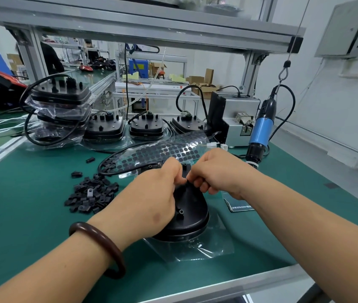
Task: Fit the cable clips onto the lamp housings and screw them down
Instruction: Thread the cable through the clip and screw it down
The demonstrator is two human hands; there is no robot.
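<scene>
Grip of left hand (155, 194) and right hand (217, 171) curls over the lamp housing (192, 213) — I cannot tell what they pinch.

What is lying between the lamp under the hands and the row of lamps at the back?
In the head view, a clear sheet of black dots lies there, with a black cable looping along its left edge.

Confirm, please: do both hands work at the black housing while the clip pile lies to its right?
Not quite: the head view shows the clip pile left of the housing; the left hand and right hand do work at it.
</scene>
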